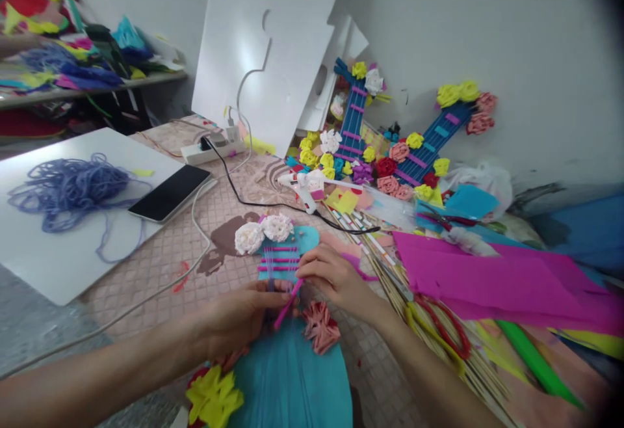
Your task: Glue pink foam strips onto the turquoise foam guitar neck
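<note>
A turquoise paper guitar (297, 376) lies in front of me, its neck pointing away, with purple yarn strings (270, 265) and pink crossbars on it. My right hand (331, 275) pinches the upper end of a thin pink paper strip (288, 304), which slants down over the neck. My left hand (260, 304) is closed at the neck, its fingers on the strings and its fingertips by the strip; its exact grip is partly hidden. White paper flowers (263, 233) sit at the guitar's head. A salmon flower (320, 327) and a yellow flower (214, 395) are on its body.
A glue gun (301, 188) stands behind the guitar, its black cord crossing the table. Left are a phone (170, 192) and a purple yarn heap (82, 187) on a white board. Right are wooden sticks (390, 278), scissors (446, 324) and magenta paper (502, 278). Decorated guitars (424, 145) lean behind.
</note>
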The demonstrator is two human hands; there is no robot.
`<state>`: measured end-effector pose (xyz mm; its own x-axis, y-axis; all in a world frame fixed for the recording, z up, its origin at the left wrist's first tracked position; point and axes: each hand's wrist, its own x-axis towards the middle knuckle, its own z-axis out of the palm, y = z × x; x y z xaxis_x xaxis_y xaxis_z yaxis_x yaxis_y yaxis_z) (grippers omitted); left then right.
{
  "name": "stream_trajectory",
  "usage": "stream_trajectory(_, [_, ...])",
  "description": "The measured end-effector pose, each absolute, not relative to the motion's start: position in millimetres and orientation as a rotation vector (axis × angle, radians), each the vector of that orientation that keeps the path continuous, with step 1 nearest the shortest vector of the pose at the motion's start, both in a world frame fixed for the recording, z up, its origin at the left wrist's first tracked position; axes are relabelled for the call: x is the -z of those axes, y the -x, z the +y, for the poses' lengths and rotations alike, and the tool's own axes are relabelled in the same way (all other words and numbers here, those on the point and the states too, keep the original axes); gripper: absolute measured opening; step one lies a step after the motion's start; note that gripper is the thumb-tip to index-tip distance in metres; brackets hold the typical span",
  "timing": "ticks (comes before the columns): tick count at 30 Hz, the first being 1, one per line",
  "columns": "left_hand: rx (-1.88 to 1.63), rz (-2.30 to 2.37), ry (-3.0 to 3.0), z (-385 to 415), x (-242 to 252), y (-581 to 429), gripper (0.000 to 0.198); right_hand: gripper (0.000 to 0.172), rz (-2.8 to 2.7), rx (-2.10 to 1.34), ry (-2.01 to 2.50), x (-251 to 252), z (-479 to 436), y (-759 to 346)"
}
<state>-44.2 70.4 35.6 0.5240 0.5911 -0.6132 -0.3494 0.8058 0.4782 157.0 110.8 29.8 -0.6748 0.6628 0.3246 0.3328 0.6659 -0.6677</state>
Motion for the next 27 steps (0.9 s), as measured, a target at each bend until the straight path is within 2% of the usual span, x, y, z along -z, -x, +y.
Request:
stream_trajectory(4, [-0.564,0.843,-0.288,69,-31,45,0.017,0.021,-2.166,-0.693,0.914,-38,128,-160])
stream_trajectory(8, [-0.546,0.854,-0.272,70,-30,45,0.018,0.011,-1.944,-0.366,1.244,-34,177,-159])
stream_trajectory(11, [-0.539,0.848,-0.264,71,-31,45,0.019,0.023,-2.025,-0.233,1.364,-24,218,-151])
stream_trajectory(13, [-0.543,0.833,-0.27,71,-31,46,0.019,0.026,-2.106,-0.26,1.411,-18,240,-142])
stream_trajectory(19, [-0.556,0.834,-0.24,72,-29,47,0.019,0.013,-2.164,-0.334,1.394,-15,265,-121])
stream_trajectory(24, [-0.538,0.836,-0.224,73,-28,48,0.017,0.021,-1.997,-0.348,1.281,-37,239,-134])
stream_trajectory(27, [-0.539,0.827,-0.218,73,-27,49,0.017,0.02,-1.843,-0.384,1.241,-58,203,-156])
